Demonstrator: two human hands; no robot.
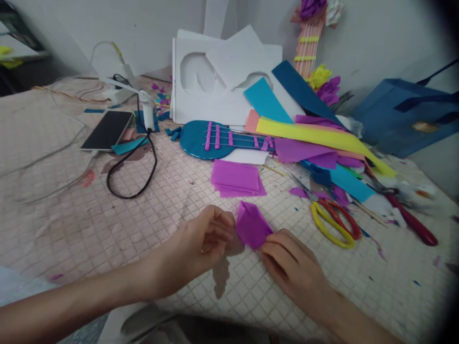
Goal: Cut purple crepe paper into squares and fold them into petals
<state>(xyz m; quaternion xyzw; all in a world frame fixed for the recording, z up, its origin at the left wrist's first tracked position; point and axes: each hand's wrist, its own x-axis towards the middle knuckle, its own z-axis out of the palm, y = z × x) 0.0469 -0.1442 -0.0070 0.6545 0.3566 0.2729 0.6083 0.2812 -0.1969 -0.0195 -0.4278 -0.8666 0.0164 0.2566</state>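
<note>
A small piece of purple crepe paper (252, 225), folded at its upper edge, is held just over the table. My right hand (292, 267) pinches its lower right corner between thumb and fingers. Beside the paper's left edge is my left hand (201, 246), its fingers loosely curled and apart, with nothing visible in them. Just beyond the hands lies a stack of purple paper rectangles (234, 177). Behind that stack is a blue paper-covered toy guitar (208, 138) with purple strips and thin strings.
Yellow-and-red-handled scissors (333, 222) and a dark red-handled tool (412, 220) lie at right. Crepe strips, including a yellow strip (308, 131), pile up behind them. A phone (107, 130) and a black cord loop (132, 196) are at left. White boards (229, 105) lean at back.
</note>
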